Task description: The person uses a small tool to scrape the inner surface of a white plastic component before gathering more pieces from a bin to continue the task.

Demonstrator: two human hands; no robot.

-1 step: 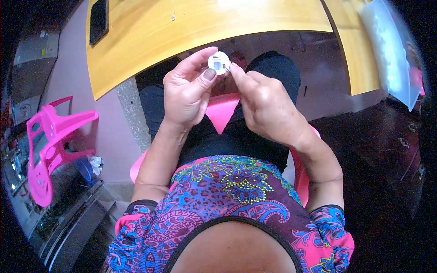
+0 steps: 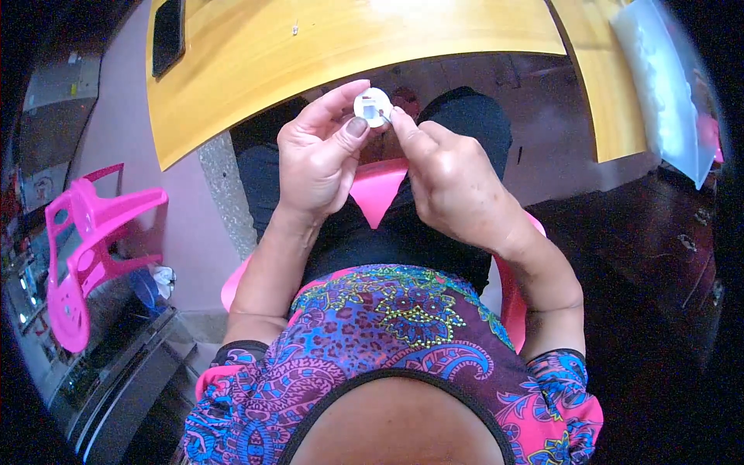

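Observation:
A small round white plastic disc [image 2: 379,98] is held up just off the table's near edge. It has a squarish grey opening and small dark reddish marks on its face. My left hand [image 2: 319,151] grips its left side, thumb in front and fingers behind. My right hand [image 2: 453,174] is pinched closed at the disc's right edge. From its fingertips a thin, dark, shiny tip touches the disc's face. What this belongs to is too small and too covered to name.
Beyond my hands curves a yellow wooden table [image 2: 387,35], with a black phone [image 2: 168,37] and a tiny clear piece [image 2: 295,29] on it. A translucent bag of white things [image 2: 659,85] lies at the right. A pink plastic stool [image 2: 97,225] lies tipped at the left.

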